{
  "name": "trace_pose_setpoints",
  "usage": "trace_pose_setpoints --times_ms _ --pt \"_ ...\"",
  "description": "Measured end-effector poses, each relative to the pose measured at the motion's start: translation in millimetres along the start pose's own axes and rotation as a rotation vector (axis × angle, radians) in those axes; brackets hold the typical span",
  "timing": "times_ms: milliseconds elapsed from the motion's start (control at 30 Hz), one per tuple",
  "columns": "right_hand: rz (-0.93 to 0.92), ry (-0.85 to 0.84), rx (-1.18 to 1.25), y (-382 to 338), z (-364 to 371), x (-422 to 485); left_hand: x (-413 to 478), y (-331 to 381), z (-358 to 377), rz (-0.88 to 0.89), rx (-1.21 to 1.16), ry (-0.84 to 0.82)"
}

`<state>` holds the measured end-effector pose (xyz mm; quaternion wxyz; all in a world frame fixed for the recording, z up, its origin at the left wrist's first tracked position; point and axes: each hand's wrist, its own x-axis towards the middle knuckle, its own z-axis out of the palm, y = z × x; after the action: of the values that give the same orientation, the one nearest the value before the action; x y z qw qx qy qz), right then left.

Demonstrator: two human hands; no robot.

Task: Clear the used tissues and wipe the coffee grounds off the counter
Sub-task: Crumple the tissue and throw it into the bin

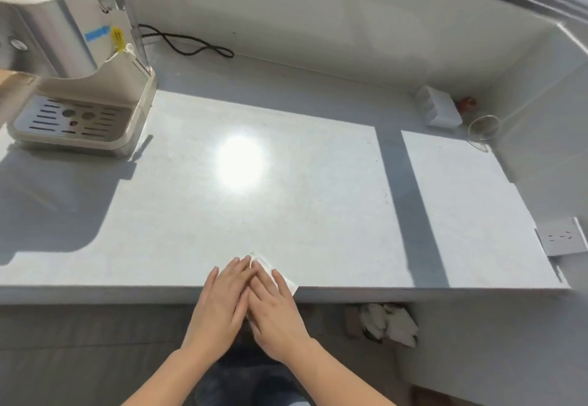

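A white tissue (291,284) lies flat at the front edge of the pale counter (222,214), mostly covered by my hands. My left hand (222,303) and my right hand (273,307) press on it side by side, palms down with fingers extended and touching each other. Only the tissue's far corner and right corner show. No coffee grounds are visible on the sunlit counter surface. Below the counter edge, several crumpled white tissues (389,323) sit in a bin.
A cream coffee machine (79,81) with a drip tray stands at the back left, its black cord (191,45) trailing along the wall. A white box (440,111) and a clear glass (483,127) sit in the back right corner. A wall socket (561,240) is at right.
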<state>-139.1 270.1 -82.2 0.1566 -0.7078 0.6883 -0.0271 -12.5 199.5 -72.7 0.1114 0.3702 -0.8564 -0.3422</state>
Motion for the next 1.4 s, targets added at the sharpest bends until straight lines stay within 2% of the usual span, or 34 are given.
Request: trace_pose_setpoints --times_ms 133,233,300,433,533,633,733,833,900,1000,1100,1200,1333,1400 --pt "0.201 0.144 0.057 52.6 -8.8 -33.3 -4.7 24.3 18.9 0.044 0.062 -0.017" --pt "0.354 0.208 0.001 96.7 -20.4 -62.7 -18.7 32.7 24.5 -0.008 -0.022 0.041" --pt "0.485 0.314 0.025 118.3 -21.2 -83.6 -31.7 34.2 31.2 -0.038 -0.065 0.071" --pt "0.673 0.554 0.265 122.6 -4.0 -118.5 -56.6 30.4 54.3 -0.125 -0.054 0.022" --pt "0.767 0.640 0.631 98.6 15.7 -130.1 -70.3 28.4 75.1 -0.270 -0.129 -0.031" --pt "0.861 0.492 0.937 71.9 36.8 -121.3 -71.8 30.7 91.0 -0.452 -0.336 -0.102" --pt "0.954 0.251 1.185 56.7 53.0 -102.7 -61.0 31.4 99.6 -0.659 -0.681 -0.140" --pt "0.908 0.032 1.397 44.8 58.9 -84.9 -50.0 24.2 101.5 -0.953 -1.049 -0.210" --pt "0.835 -0.052 1.449 36.7 63.1 -77.4 -50.0 14.3 104.2 -1.078 -1.304 -0.312" --pt "0.745 -0.049 1.308 31.1 74.7 -71.3 -55.7 -0.1 109.1 -1.082 -1.491 -0.404" --pt "0.650 -0.006 1.092 34.2 83.3 -69.5 -59.8 -8.5 115.4 -1.094 -1.498 -0.360" --pt "0.645 -0.091 1.087 39.4 92.1 -71.1 -65.1 -13.3 126.3 -1.121 -1.412 -0.309" --pt "0.958 -0.216 1.318 41.2 100.6 -70.1 -72.3 -18.1 139.3 -1.152 -1.119 -0.193" --pt "0.930 -0.317 1.268 44.9 104.5 -73.9 -73.3 -18.5 144.2 -1.143 -1.076 -0.114"
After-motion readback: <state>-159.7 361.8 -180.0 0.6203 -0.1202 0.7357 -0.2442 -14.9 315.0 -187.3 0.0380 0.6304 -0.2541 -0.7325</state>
